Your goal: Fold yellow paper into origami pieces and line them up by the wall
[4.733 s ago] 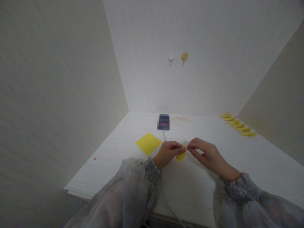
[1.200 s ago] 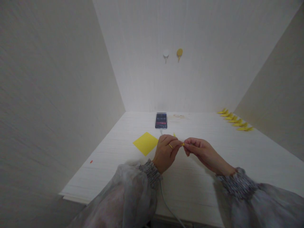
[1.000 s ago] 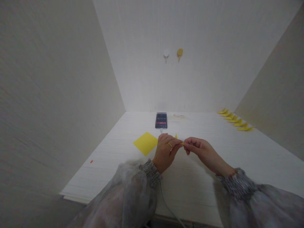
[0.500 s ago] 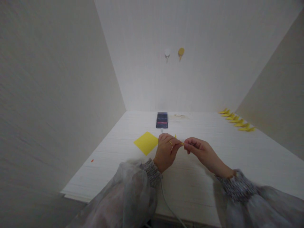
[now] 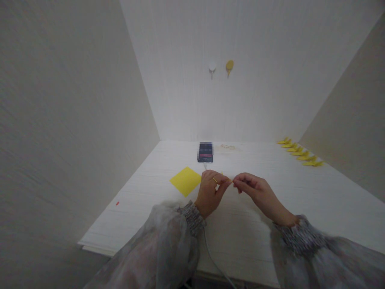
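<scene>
My left hand (image 5: pixel 210 190) and my right hand (image 5: pixel 254 190) meet above the middle of the white table (image 5: pixel 315 200). Both pinch a small folded yellow paper piece (image 5: pixel 228 180) between fingertips; only a sliver of it shows between the hands. A gold ring sits on my left hand. A flat yellow square sheet (image 5: pixel 185 180) lies on the table just left of my left hand.
A phone (image 5: pixel 205 152) lies further back with a cable (image 5: pixel 212 253) running toward me under my left wrist. Several folded yellow pieces (image 5: pixel 300 152) line the right wall. Two round hooks (image 5: pixel 221 67) hang on the back wall. Walls close in left and right.
Compared with 4.7 s ago, the yellow piece is folded smaller and mostly hidden in my fingers. Over the last second the hands have stayed nearly still, only shifting slightly.
</scene>
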A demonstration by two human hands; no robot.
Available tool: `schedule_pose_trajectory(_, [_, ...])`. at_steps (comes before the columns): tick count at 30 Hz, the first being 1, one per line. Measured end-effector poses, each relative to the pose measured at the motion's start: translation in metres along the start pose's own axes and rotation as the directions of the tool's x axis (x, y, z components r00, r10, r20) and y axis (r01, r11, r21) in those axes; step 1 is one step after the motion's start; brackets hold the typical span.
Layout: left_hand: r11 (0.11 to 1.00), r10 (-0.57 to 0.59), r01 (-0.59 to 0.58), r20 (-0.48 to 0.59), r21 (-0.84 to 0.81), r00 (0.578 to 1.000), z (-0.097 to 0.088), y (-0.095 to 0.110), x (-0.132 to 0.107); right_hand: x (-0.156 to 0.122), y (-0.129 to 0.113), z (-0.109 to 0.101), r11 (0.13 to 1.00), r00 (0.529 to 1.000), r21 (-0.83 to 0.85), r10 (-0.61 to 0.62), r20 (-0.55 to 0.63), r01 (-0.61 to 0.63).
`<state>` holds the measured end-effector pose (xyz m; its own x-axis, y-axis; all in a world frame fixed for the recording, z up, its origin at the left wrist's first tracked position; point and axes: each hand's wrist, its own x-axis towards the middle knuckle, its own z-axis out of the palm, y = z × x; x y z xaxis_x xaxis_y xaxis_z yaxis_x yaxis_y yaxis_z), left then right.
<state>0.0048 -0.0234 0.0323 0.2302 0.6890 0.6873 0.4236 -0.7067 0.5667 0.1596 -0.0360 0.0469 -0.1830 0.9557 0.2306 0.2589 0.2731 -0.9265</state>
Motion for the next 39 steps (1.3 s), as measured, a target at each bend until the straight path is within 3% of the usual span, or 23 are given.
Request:
schedule_pose_trajectory(11, [0.968,-0.179,0.180,0.025,-0.176,0.984,0.006,0.001,0.001,-0.001,0.001,0.000,0.974,0.992,-0.209,-0.106,-0.069,0.090])
schedule_pose_trajectory(18, [0.967,-0.190,0.192,0.031,-0.169,0.981,0.007,0.002,0.002,-0.002,-0.003,0.000,0.938,0.989,-0.318,-0.149,-0.013,0.137])
schedule_pose_trajectory(27, [0.968,-0.193,0.197,0.039,-0.158,0.980,0.006,0.001,0.003,-0.003,-0.003,-0.001,0.935,0.984,-0.309,-0.180,0.009,0.174])
schedule_pose_trajectory(39, [0.858,-0.379,0.388,0.093,-0.336,0.921,0.011,-0.007,0.000,-0.001,-0.001,-0.001,0.942,0.978,-0.283,-0.203,-0.050,0.181])
